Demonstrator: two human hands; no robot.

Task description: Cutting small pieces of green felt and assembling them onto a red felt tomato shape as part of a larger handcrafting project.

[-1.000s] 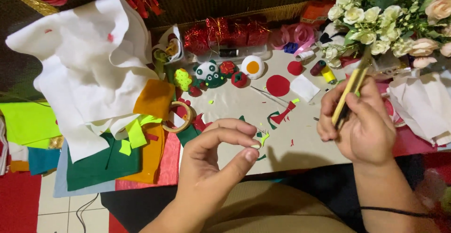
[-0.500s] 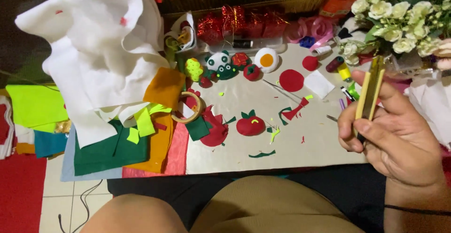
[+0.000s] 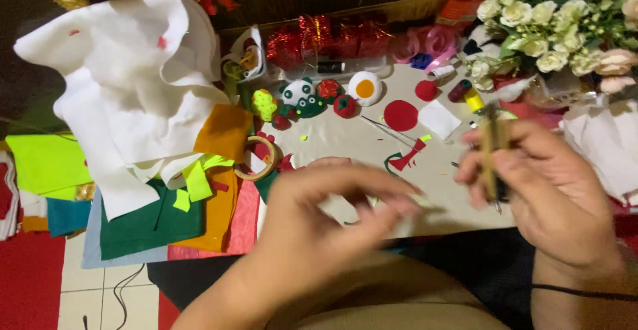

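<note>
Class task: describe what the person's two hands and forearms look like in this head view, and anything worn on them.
Both forearms are bare, no sleeves or gloves. The left hand is motion-blurred and shows nothing worn. The right hand has a thin black band around its wrist.

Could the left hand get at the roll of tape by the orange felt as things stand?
Probably yes. The left hand hovers over the work board just right of the roll of tape, which lies flat with its top uncovered. Nothing stands between them, though the hand's fingers are blurred and may hold something small.
</note>
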